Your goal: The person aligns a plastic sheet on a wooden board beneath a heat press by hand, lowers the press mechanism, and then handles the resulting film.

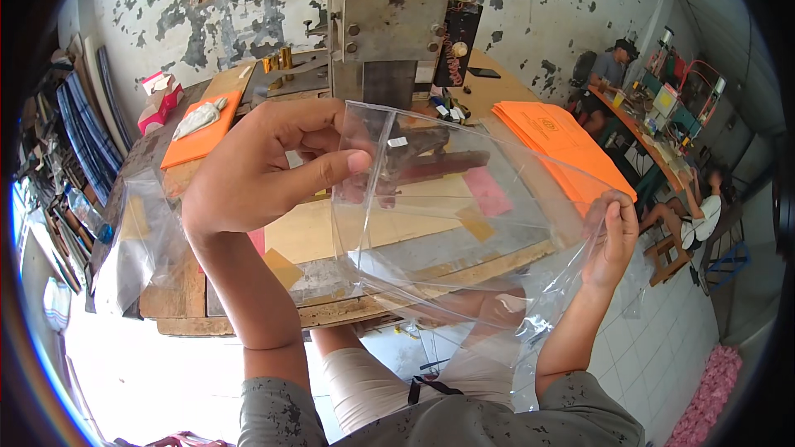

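A clear plastic sleeve [431,232] is stretched between my two hands above the near edge of the worktable. My left hand [269,161] pinches its upper left edge, thumb in front and fingers partly behind the film. At the other side, my right hand [609,236] has its fingers closed on the sleeve's right edge. A sealed seam runs down near the left edge, and a small white tag shows close to it. Loose film hangs down by my right forearm. Through the plastic I see the press bed with a pink patch [487,190] and yellowish pieces.
A tall metal press [389,8] stands behind the sleeve. Orange printed sheets [563,145] are stacked right; a white cloth [201,117] rests on an orange stack [186,146] left. More clear plastic [137,240] hangs at the left edge. Two people sit at a bench [642,136] far right.
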A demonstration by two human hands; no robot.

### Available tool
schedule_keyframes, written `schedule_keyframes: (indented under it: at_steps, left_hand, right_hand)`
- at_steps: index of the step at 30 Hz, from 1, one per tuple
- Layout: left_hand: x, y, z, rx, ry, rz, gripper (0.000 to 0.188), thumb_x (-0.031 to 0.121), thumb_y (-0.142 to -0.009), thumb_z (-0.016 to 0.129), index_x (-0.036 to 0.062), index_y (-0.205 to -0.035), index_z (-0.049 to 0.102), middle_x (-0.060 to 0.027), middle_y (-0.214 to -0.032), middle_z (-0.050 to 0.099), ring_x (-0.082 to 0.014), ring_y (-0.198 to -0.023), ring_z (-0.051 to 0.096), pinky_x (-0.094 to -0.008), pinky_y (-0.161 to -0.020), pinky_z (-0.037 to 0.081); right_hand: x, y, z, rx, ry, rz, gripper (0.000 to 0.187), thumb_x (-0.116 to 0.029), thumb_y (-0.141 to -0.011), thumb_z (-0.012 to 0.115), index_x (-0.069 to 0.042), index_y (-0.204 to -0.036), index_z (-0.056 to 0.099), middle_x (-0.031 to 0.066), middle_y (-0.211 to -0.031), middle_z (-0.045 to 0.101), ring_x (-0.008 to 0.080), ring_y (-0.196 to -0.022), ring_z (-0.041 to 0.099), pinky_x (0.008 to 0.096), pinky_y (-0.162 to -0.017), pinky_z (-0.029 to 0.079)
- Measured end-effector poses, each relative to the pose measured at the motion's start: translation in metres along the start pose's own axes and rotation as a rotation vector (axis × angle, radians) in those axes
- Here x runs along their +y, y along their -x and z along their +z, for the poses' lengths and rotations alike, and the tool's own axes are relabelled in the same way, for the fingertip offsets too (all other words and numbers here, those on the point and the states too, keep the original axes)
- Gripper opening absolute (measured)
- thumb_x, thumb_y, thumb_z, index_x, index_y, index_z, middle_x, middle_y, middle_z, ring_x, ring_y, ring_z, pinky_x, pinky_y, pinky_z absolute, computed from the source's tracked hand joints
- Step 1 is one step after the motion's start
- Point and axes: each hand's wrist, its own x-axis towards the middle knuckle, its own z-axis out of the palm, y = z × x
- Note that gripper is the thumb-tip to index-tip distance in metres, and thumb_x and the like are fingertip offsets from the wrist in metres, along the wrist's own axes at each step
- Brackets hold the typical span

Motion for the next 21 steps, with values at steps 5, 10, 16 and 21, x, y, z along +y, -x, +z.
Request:
schedule_keyframes:
  at_steps: [5, 10, 16, 21]
  left_hand:
    - [-0.004, 0.001, 0.001, -0.004, -0.033, 0.184, 0.020, 0.015, -0.094, 0.077, -0.0030, -0.099, 0.070, -0.0066, -0.092, 0.074, -0.0081, -0.080, 0.067, -0.0236, -0.067, 0.054]
    - [-0.007, -0.001, 0.003, -0.013, -0.018, 0.215, 0.020, 0.016, -0.094, 0.077, -0.0032, -0.096, 0.070, -0.0060, -0.086, 0.074, -0.0075, -0.076, 0.066, -0.0220, -0.062, 0.050]
    - [0.007, -0.001, 0.009, -0.042, 0.027, 0.120, 0.015, 0.011, -0.099, 0.070, -0.0040, -0.095, 0.069, -0.0052, -0.078, 0.072, -0.0086, -0.072, 0.067, -0.0237, -0.067, 0.053]
    - [-0.003, -0.003, 0.011, 0.000, 0.024, 0.139, 0.024, 0.012, -0.095, 0.074, -0.0039, -0.111, 0.065, -0.0029, -0.069, 0.068, -0.0020, -0.060, 0.055, -0.0196, -0.053, 0.039]
  right_hand:
    - [0.003, 0.002, -0.002, 0.019, 0.000, 0.010, 0.027, -0.027, -0.104, 0.063, 0.000, -0.108, 0.062, 0.0009, -0.075, 0.055, 0.0069, -0.058, 0.047, 0.0229, -0.050, 0.034]
    - [0.004, 0.002, -0.004, 0.010, -0.013, 0.016, 0.027, -0.027, -0.104, 0.064, 0.000, -0.108, 0.062, 0.0003, -0.074, 0.055, 0.0068, -0.058, 0.047, 0.0228, -0.050, 0.034]
    - [0.007, 0.003, -0.010, 0.004, -0.012, 0.028, 0.026, -0.026, -0.104, 0.064, 0.000, -0.108, 0.062, -0.0002, -0.073, 0.054, 0.0066, -0.057, 0.046, 0.0228, -0.051, 0.033]
    - [0.009, 0.005, -0.012, 0.018, -0.017, 0.040, 0.026, -0.026, -0.104, 0.064, 0.000, -0.109, 0.061, -0.0004, -0.073, 0.053, 0.0064, -0.057, 0.045, 0.0232, -0.051, 0.032]
